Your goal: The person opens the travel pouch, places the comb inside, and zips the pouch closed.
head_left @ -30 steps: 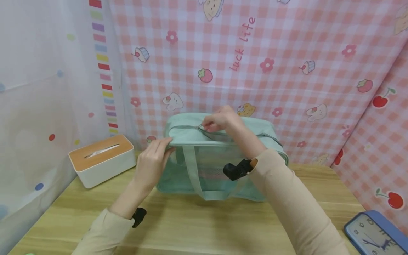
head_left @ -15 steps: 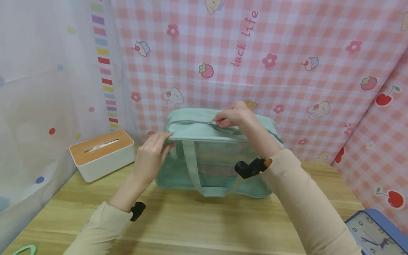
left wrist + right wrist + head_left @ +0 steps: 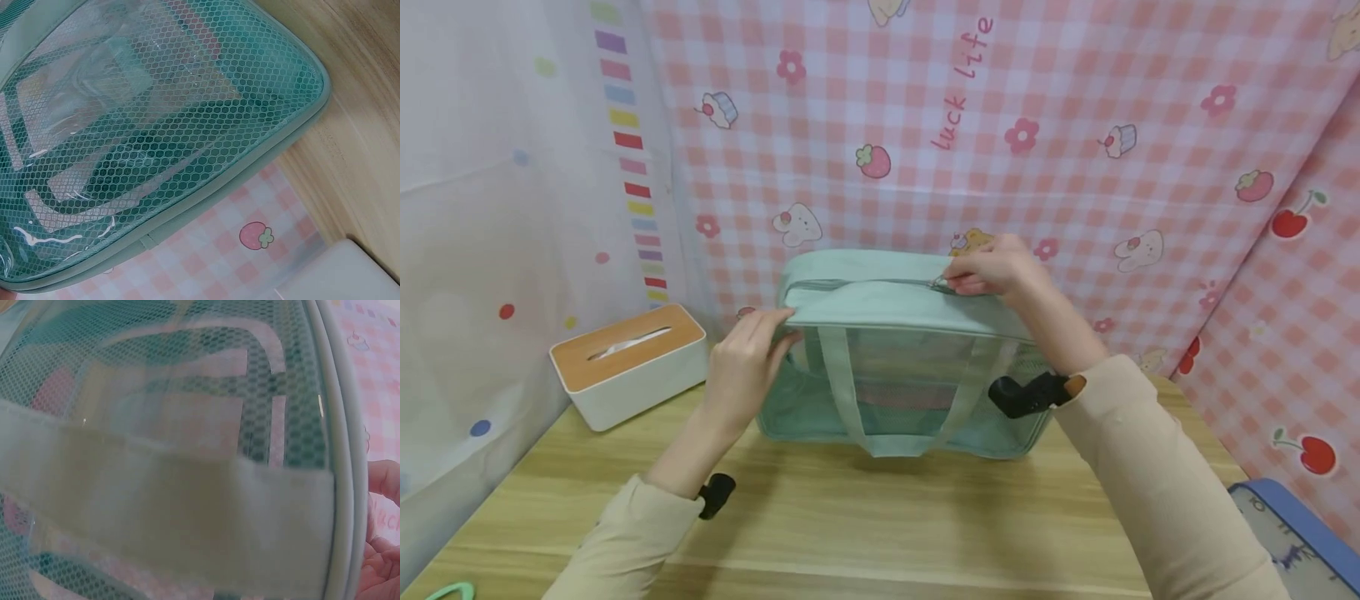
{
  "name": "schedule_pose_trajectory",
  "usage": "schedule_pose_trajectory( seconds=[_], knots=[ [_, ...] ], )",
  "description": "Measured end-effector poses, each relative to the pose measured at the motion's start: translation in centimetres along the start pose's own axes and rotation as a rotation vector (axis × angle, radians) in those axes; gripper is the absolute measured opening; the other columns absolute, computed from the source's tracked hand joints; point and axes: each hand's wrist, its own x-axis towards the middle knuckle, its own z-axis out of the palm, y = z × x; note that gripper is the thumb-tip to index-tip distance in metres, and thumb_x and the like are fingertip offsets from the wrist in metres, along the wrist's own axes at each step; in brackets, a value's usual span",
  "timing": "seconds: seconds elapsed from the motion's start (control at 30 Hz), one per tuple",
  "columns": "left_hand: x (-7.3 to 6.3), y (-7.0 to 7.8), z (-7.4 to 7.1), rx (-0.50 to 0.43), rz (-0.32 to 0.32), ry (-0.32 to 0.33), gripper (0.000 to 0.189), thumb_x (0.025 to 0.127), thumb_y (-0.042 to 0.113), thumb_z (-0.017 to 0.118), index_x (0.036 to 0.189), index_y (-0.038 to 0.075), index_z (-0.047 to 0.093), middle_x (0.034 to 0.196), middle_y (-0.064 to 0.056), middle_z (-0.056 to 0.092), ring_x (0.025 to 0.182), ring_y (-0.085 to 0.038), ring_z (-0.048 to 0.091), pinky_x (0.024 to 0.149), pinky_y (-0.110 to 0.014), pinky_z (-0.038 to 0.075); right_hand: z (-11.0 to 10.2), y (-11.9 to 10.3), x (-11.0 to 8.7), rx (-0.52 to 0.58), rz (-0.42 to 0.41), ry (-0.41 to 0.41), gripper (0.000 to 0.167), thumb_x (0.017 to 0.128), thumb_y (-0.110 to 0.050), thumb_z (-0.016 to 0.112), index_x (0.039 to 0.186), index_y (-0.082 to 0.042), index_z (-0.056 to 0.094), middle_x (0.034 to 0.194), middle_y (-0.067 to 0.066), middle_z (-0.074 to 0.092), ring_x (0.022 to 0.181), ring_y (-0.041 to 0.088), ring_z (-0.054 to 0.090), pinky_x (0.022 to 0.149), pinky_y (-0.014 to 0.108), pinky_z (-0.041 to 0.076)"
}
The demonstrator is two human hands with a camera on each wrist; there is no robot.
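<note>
A mint-green bag (image 3: 880,307) with a see-through mesh front stands upright on the wooden table. My left hand (image 3: 745,358) pinches its upper left corner, fingers on top and thumb beneath the edge. At the top, right of the middle, my right hand (image 3: 996,268) pinches the zipper pull (image 3: 937,282). Left of the pull the zipper line runs together; right of it my hand and wrist hide the track. A strap handle (image 3: 895,446) hangs down the front. The left wrist view looks through the mesh (image 3: 187,156); the right wrist view shows the handle strap (image 3: 175,500) close up.
A white tissue box (image 3: 640,387) with a wooden lid stands left of the bag. A blue clock (image 3: 1300,533) sits at the right front, partly out of frame. Part of a green ring-shaped thing (image 3: 460,590) shows at the lower left. Patterned cloth (image 3: 910,125) hangs behind.
My right hand has moved to the right along the bag's top, drawing the zipper pull with it. The left hand keeps its hold on the corner.
</note>
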Motion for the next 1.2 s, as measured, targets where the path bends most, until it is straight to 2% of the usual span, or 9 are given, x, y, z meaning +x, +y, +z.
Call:
schedule_pose_trajectory(
  seconds=[0.3,0.47,0.63,0.87,1.1,1.17,1.2],
  knots=[
    [0.1,-0.1,-0.1,0.002,-0.006,0.0,0.03,0.071,0.007,0.075,0.097,-0.005,0.064,0.087,-0.017,0.068,0.075,-0.029,0.065,0.064,-0.037,0.057,-1.4,0.2,-0.4,0.016,0.015,0.023,0.007,0.083,-0.001,0.06,0.087,-0.001,0.055,0.059,-0.002,0.064,0.056,0.006,0.064,0.062,0.018,0.056],
    [0.0,-0.2,-0.2,0.009,-0.006,0.0,0.03,0.071,0.007,0.075,0.097,-0.005,0.064,0.086,-0.017,0.068,0.074,-0.028,0.065,0.063,-0.037,0.057,-2.3,0.3,-0.8,-0.007,0.014,0.028,0.004,0.083,-0.002,0.061,0.082,-0.001,0.058,0.058,-0.002,0.064,0.055,0.005,0.064,0.062,0.017,0.056],
    [0.0,-0.3,-0.2,0.012,-0.003,-0.004,0.03,0.071,0.007,0.075,0.097,-0.004,0.064,0.087,-0.017,0.068,0.074,-0.029,0.065,0.063,-0.037,0.057,-2.8,0.4,-1.0,-0.021,0.027,0.038,0.011,0.083,-0.005,0.063,0.072,-0.006,0.06,0.056,-0.003,0.065,0.053,0.005,0.063,0.06,0.016,0.055],
    [-0.1,-0.1,-0.1,0.007,-0.001,-0.005,0.03,0.071,0.006,0.075,0.097,-0.005,0.064,0.087,-0.018,0.068,0.077,-0.029,0.065,0.066,-0.037,0.057,-3.1,0.5,-1.1,-0.037,0.027,0.055,0.006,0.083,-0.006,0.063,0.078,-0.006,0.059,0.057,-0.004,0.065,0.053,0.005,0.064,0.061,0.017,0.055],
    [-0.1,0.1,-0.1,0.011,-0.004,-0.002,0.03,0.071,0.006,0.075,0.097,-0.005,0.064,0.087,-0.018,0.068,0.078,-0.029,0.065,0.066,-0.038,0.057,-4.1,0.9,-1.3,-0.034,0.033,0.091,0.01,0.084,-0.008,0.062,0.074,-0.01,0.06,0.056,-0.005,0.065,0.053,0.004,0.063,0.061,0.017,0.055],
    [-0.1,0.1,0.0,0.011,-0.006,0.0,0.03,0.071,0.006,0.075,0.097,-0.005,0.064,0.087,-0.018,0.068,0.078,-0.029,0.065,0.067,-0.038,0.057,-4.5,1.0,-1.3,-0.031,0.026,0.098,0.004,0.083,-0.007,0.062,0.08,-0.006,0.06,0.056,-0.005,0.065,0.053,0.003,0.063,0.061,0.017,0.055],
    [-0.1,0.1,0.0,0.01,-0.007,-0.001,0.03,0.072,0.006,0.075,0.097,-0.005,0.064,0.087,-0.018,0.068,0.078,-0.03,0.065,0.067,-0.038,0.057,-4.7,1.1,-1.3,-0.027,0.021,0.093,0.011,0.083,-0.007,0.062,0.093,-0.002,0.06,0.056,-0.006,0.064,0.053,0.003,0.063,0.061,0.017,0.055]
  ],
)
